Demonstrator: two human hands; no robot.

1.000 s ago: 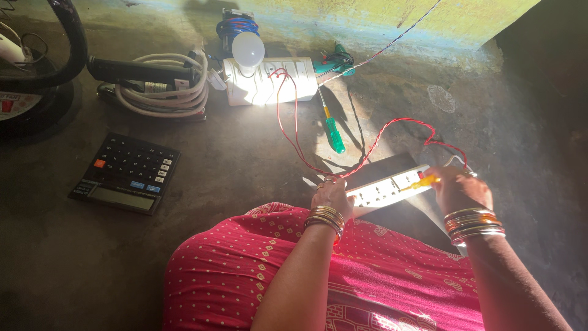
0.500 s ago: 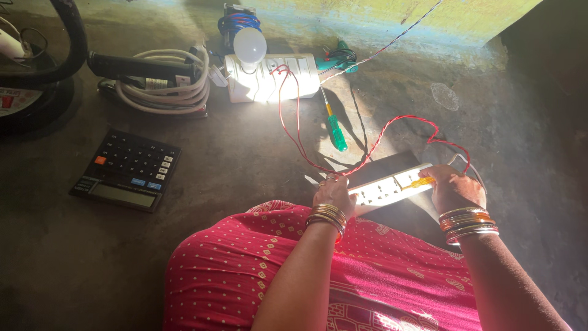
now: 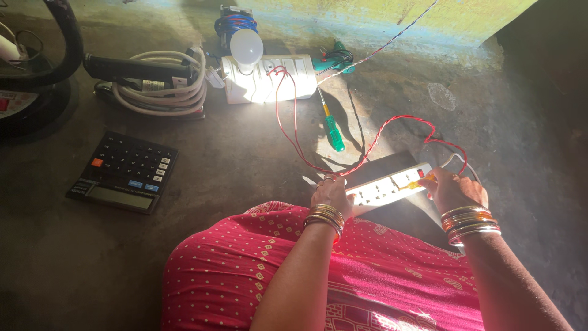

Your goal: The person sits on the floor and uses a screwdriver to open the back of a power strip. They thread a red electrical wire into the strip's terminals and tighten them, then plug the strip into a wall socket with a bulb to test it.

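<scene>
Little is changing since the earlier frames: both hands are keeping their hold on the white power strip [image 3: 389, 187]. Left hand [image 3: 331, 195] is gripping its near end; right hand [image 3: 449, 190] is pinching a small yellow tool [image 3: 418, 182] against the far end, the strip's long axis running hand to hand above the lap.

left hand [image 3: 331, 193] grips power strip [image 3: 387, 187] end | right hand [image 3: 452, 190] at other end | red wire [image 3: 288, 116] attached

Sunlit grey concrete floor [image 3: 245, 153], yellow-green wall [image 3: 380, 15] behind.
</scene>
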